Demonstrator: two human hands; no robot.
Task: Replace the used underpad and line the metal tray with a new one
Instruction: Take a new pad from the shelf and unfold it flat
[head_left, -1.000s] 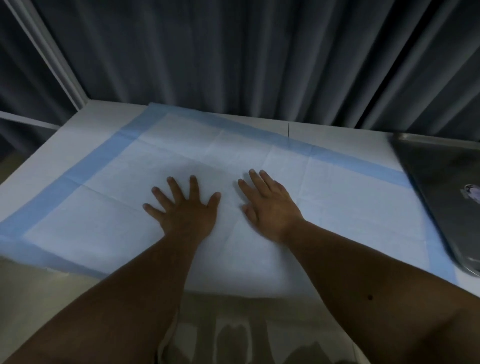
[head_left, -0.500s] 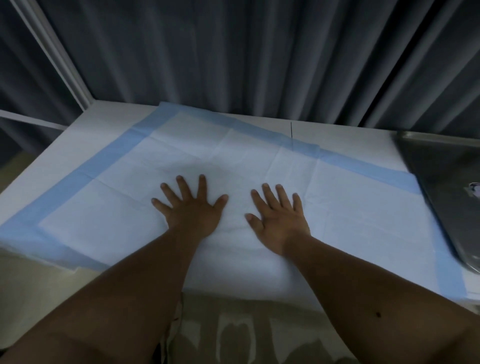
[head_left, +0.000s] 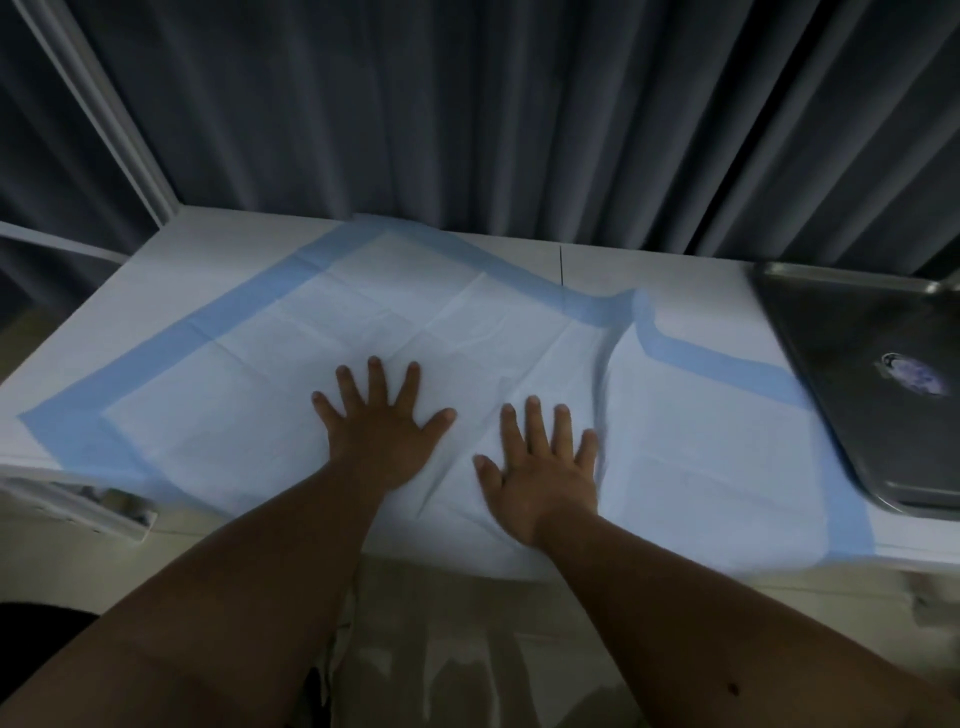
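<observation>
A white underpad (head_left: 260, 374) with a blue border lies spread over the white table (head_left: 691, 280). My left hand (head_left: 376, 426) presses flat on its middle with fingers spread. My right hand (head_left: 540, 467) presses flat just to the right of it, fingers straight. A raised fold runs through the pad beside my right hand, and the far blue edge buckles there. The bare metal tray (head_left: 852, 332) sits at the right end of the table, its near left edge over the pad's right side.
Dark pleated curtains (head_left: 493, 114) hang right behind the table. A white frame post (head_left: 104, 114) slants at the far left. A small round sticker (head_left: 917, 374) lies inside the tray. The pad's near edge hangs over the table front.
Both hands slid toward me on the pad, dragging it. A ridge has bunched up to the right of my right hand, and the far blue edge now bends.
</observation>
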